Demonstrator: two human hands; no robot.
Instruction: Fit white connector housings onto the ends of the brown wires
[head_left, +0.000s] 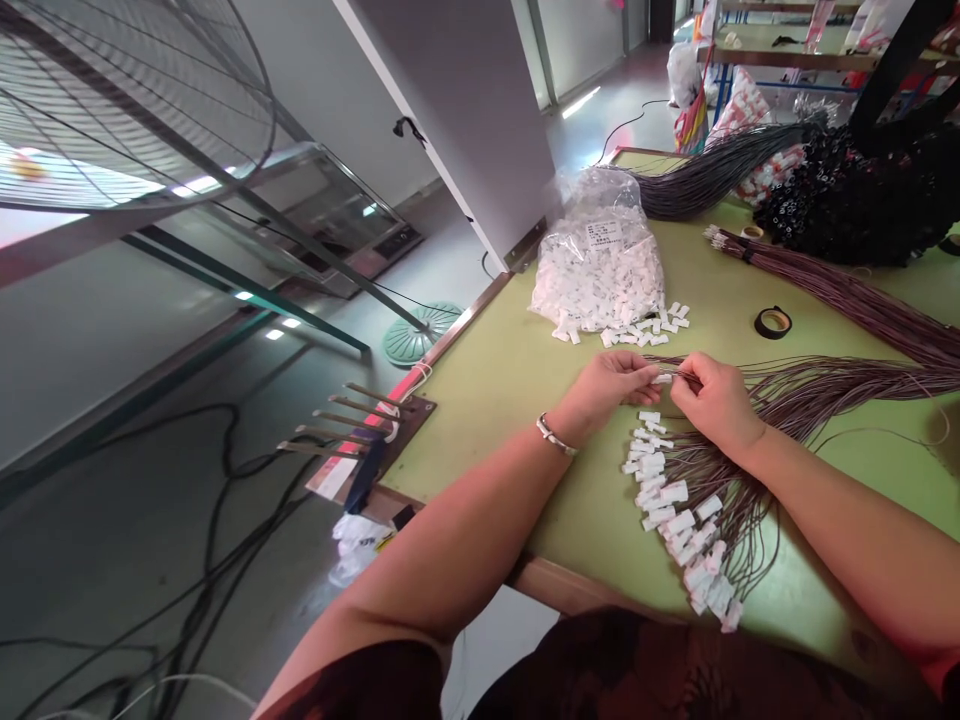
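Note:
A small white plastic connector is pinched between the fingers of my left hand, which has a bracelet at its wrist. Close beside it, my right hand is closed on a thin brown wire that leads to the connector. Whether the wire is fully inside the connector I cannot tell. Below my hands lies a pile of brown wires with white connectors on their ends. Loose brown wires run off to the right. A clear bag of white connectors stands behind my hands, with several loose ones spilled in front.
A roll of black tape lies right of the bag. Another brown wire bundle and a black wire heap are farther back. A pronged metal rack sits at the table's left edge. A caged fan stands at left.

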